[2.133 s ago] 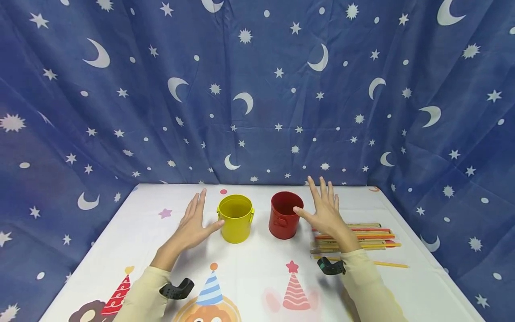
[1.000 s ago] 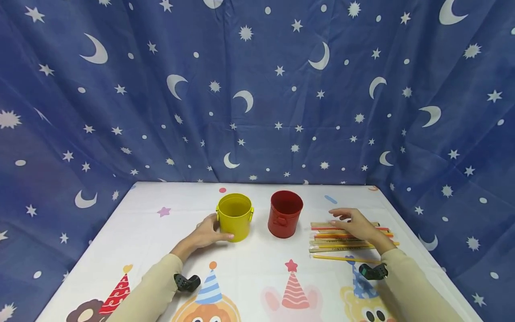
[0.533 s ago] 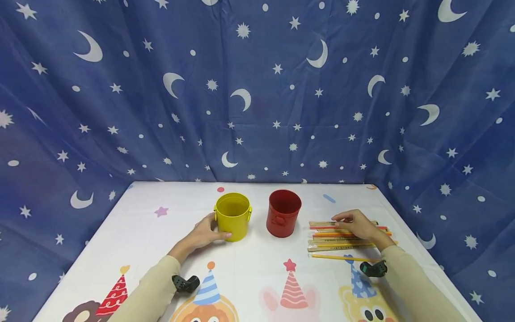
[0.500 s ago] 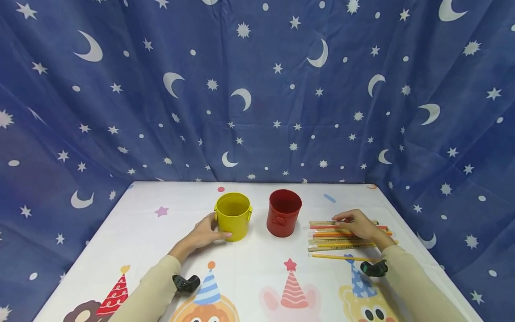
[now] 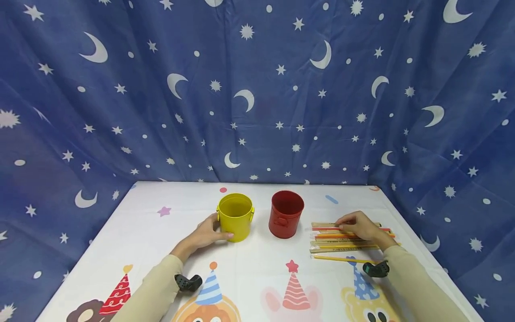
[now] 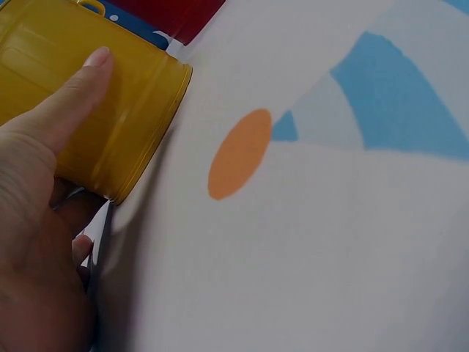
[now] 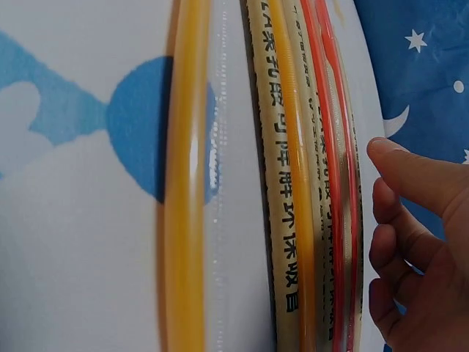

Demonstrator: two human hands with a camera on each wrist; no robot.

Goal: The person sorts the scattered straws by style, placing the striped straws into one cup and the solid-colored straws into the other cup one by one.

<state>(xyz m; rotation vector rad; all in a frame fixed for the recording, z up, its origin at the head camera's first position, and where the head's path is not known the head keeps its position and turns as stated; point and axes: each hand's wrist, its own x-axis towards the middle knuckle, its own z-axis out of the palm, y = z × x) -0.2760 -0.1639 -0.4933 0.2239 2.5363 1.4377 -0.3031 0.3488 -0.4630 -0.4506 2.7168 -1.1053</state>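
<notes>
My left hand [image 5: 206, 233] holds the yellow bucket [image 5: 235, 226] low on its left side. In the left wrist view the thumb [image 6: 69, 95] lies along the bucket wall, other fingers partly hidden beneath. The red bucket [image 5: 284, 223] stands upright to its right. My right hand [image 5: 360, 226] hovers over the far side of a row of wrapped straws [image 5: 335, 243], fingers loosely bent. In the right wrist view its fingertips sit just beside the farthest paper-wrapped straw [image 7: 359, 242], with a narrow gap and nothing visible between them. One yellow straw [image 7: 189, 176] lies nearest, apart from the others.
A white tablecloth [image 5: 257, 268] with printed party-hat animals covers the table. A blue curtain [image 5: 261, 112] with moons and stars hangs behind and at both sides. A black wrist camera [image 5: 376, 269] sits on the right wrist, another [image 5: 188, 282] on the left.
From beside the buckets, my left hand has come to hold the yellow bucket, and my right hand has moved right and down over the straws. In the last half second both hands barely moved.
</notes>
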